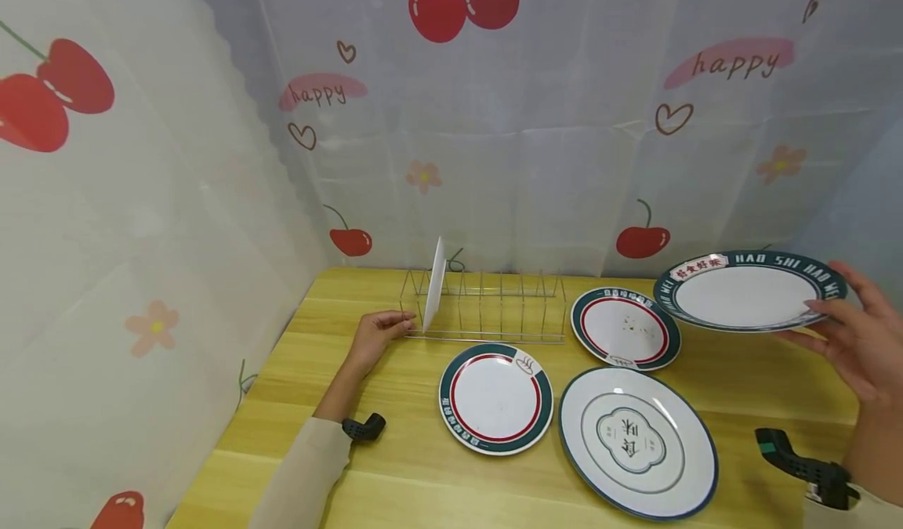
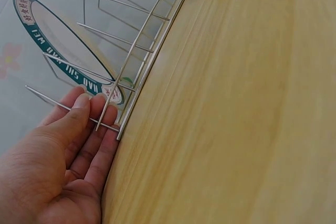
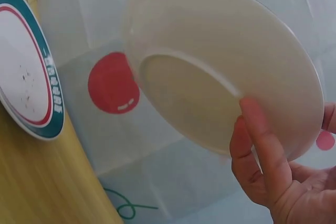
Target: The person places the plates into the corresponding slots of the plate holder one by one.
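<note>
At the back of the table stands a wire dish rack, whose left end my left hand pinches between thumb and fingers. One plate with a green lettered rim stands on edge in the rack, close to those fingertips. Off to the right, my right hand holds a plate with a dark green lettered rim by its right edge, raised above the table. Seen from the right wrist, its pale underside faces the camera, with fingers against it.
Two plates with green rims and red rings lie flat, one in front of the rack and a speckled one right of it. A larger blue-rimmed plate lies nearer on the wooden table. Behind hangs a cherry-print curtain.
</note>
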The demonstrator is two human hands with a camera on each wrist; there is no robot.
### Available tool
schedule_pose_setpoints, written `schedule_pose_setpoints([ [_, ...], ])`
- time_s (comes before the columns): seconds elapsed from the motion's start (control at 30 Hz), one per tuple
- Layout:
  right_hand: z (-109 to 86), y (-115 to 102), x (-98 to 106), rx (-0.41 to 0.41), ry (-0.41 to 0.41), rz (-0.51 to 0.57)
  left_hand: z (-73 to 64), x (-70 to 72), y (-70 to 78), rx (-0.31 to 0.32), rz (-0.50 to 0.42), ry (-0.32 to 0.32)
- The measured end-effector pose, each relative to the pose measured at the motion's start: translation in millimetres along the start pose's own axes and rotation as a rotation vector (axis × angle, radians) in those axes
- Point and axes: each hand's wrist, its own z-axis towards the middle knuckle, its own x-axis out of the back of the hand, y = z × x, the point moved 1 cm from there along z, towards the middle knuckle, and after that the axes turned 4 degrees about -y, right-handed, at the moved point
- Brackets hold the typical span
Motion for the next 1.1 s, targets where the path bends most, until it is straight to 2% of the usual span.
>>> schedule_pose_setpoints([
  [0.43,2.1,-10.6,-41.5,0.022,-0.063,-0.018,1.0,-0.5,-1.4,-0.015,0.013,0.017],
  [0.67,5.0,-6.7,-63.3,0.047,-0.164,0.069,0.1,-1.1,-2.5,-0.026,0.002,0.011],
  [0.93,10.6,-0.4,-87.1,0.041,-0.223,0.087,-0.2,-1.0,-1.8,-0.038,-0.004,0.006],
  [1.1,11.8,2.8,-101.8,0.021,-0.261,0.145,0.3,0.0,-1.3,-0.033,0.0,0.006],
])
